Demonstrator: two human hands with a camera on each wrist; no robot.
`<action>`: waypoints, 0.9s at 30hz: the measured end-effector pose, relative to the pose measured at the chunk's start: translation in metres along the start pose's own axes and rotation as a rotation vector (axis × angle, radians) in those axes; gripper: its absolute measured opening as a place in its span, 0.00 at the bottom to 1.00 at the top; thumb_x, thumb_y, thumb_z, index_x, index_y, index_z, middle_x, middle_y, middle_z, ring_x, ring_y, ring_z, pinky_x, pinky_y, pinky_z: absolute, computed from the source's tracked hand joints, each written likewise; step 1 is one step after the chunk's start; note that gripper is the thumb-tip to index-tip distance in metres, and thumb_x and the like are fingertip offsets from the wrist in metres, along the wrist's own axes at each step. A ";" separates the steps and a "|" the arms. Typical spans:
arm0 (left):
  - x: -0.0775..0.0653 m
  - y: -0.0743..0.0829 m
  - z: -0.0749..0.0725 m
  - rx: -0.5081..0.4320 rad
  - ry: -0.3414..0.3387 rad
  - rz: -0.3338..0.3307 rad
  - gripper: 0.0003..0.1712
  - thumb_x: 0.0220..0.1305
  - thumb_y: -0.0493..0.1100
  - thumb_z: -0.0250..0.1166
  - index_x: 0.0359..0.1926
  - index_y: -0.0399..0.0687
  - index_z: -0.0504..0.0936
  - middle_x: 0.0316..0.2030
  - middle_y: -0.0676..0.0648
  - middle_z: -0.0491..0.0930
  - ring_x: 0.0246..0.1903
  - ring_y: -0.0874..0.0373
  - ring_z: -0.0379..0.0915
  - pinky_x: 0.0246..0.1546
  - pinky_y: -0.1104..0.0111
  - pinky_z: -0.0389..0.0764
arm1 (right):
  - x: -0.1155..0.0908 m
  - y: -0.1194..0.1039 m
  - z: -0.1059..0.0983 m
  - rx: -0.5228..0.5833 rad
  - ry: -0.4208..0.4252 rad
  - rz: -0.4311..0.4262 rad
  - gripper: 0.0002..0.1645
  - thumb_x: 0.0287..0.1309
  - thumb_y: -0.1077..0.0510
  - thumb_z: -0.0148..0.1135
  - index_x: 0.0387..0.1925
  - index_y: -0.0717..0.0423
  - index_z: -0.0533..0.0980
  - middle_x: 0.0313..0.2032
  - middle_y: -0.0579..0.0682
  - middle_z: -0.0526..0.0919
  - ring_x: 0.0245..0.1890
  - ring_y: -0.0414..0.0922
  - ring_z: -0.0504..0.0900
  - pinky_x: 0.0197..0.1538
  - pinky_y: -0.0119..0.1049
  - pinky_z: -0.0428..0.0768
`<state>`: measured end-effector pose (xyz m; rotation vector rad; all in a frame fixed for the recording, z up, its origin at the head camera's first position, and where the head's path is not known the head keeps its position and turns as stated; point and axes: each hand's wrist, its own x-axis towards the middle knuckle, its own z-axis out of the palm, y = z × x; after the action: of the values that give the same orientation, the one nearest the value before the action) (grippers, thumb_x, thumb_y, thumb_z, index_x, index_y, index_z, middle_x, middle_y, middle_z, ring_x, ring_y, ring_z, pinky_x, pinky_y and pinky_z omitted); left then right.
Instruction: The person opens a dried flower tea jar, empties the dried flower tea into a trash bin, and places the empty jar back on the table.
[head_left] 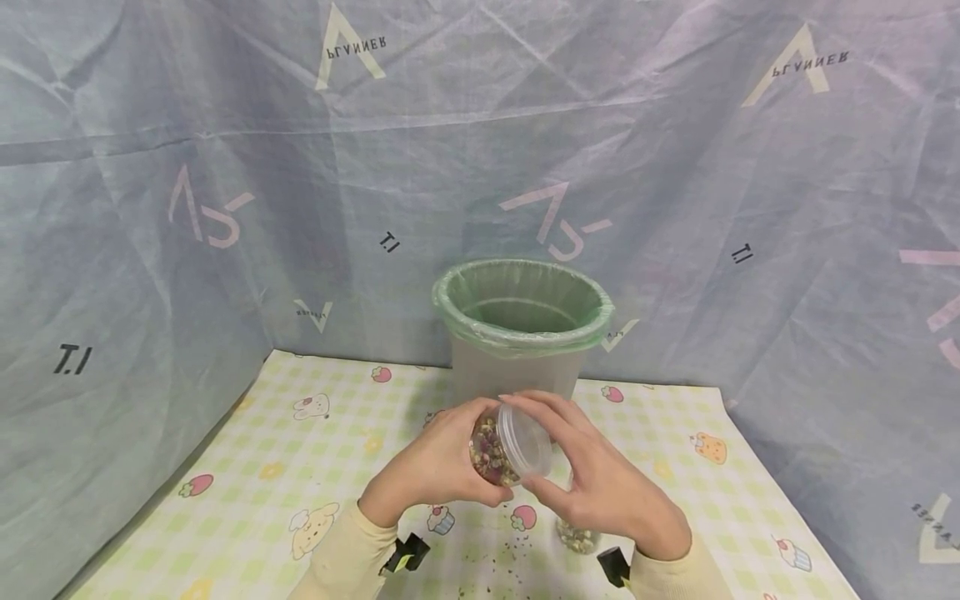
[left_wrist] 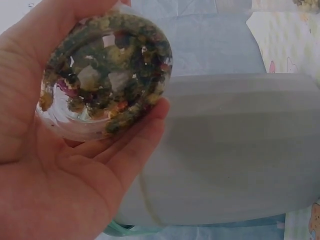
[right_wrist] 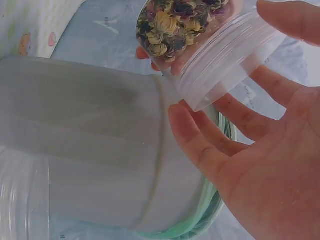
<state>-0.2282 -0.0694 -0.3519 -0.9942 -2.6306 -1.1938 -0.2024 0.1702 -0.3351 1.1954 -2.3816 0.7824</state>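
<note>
A clear jar (head_left: pixel 489 450) of dried flowers lies tilted in the air in front of the bin, its bottom turned to the left. My left hand (head_left: pixel 442 458) grips its body from the left; in the left wrist view the fingers curl round the jar's rounded base. On the jar's right end sits a translucent ridged lid (head_left: pixel 528 442). My right hand (head_left: pixel 603 479) holds this lid by its rim, thumb and fingers on opposite sides. Yellow and dark purple blossoms (right_wrist: pixel 172 25) show through the jar wall in the right wrist view. Behind my right hand stands a second jar (head_left: pixel 577 537), partly hidden.
A grey bin (head_left: pixel 517 375) with a green liner (head_left: pixel 525 340) stands at the back of the table. Dark crumbs (head_left: pixel 491 567) lie scattered near the front of the checked tablecloth (head_left: pixel 322 450). Printed grey-blue cloth (head_left: pixel 300 208) hangs round the back and sides.
</note>
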 end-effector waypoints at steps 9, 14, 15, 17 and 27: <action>0.001 -0.001 0.000 -0.024 -0.009 0.003 0.52 0.40 0.50 0.85 0.68 0.54 0.72 0.52 0.59 0.79 0.49 0.61 0.78 0.48 0.66 0.81 | 0.001 -0.003 0.000 -0.002 0.004 -0.011 0.53 0.45 0.66 0.69 0.75 0.43 0.64 0.75 0.45 0.62 0.74 0.48 0.64 0.65 0.53 0.74; 0.001 -0.001 0.000 -0.027 -0.007 0.017 0.50 0.40 0.49 0.85 0.66 0.54 0.73 0.51 0.59 0.79 0.47 0.62 0.78 0.47 0.67 0.81 | 0.001 -0.004 0.002 0.016 0.020 -0.052 0.54 0.40 0.69 0.66 0.73 0.43 0.65 0.75 0.45 0.62 0.75 0.49 0.63 0.67 0.48 0.71; 0.001 -0.001 0.000 -0.028 -0.007 0.019 0.50 0.40 0.49 0.85 0.66 0.54 0.73 0.51 0.59 0.79 0.47 0.62 0.78 0.47 0.67 0.82 | 0.002 -0.003 0.002 0.018 0.026 -0.064 0.54 0.39 0.70 0.65 0.73 0.44 0.66 0.75 0.46 0.63 0.75 0.50 0.63 0.68 0.46 0.70; 0.001 -0.001 0.000 -0.031 -0.008 0.021 0.49 0.39 0.49 0.85 0.65 0.54 0.73 0.51 0.59 0.79 0.46 0.62 0.79 0.47 0.67 0.82 | 0.002 -0.003 0.003 0.027 0.036 -0.090 0.54 0.37 0.71 0.64 0.71 0.45 0.67 0.75 0.47 0.64 0.74 0.51 0.64 0.69 0.42 0.68; 0.001 -0.001 -0.002 -0.019 -0.016 0.018 0.49 0.41 0.50 0.85 0.66 0.54 0.73 0.51 0.59 0.79 0.46 0.63 0.78 0.46 0.68 0.81 | 0.004 -0.007 0.003 0.035 0.056 -0.145 0.55 0.29 0.77 0.57 0.68 0.48 0.69 0.74 0.48 0.65 0.74 0.51 0.65 0.67 0.35 0.67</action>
<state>-0.2302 -0.0709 -0.3512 -1.0328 -2.6215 -1.2140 -0.1995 0.1625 -0.3333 1.3253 -2.2170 0.8027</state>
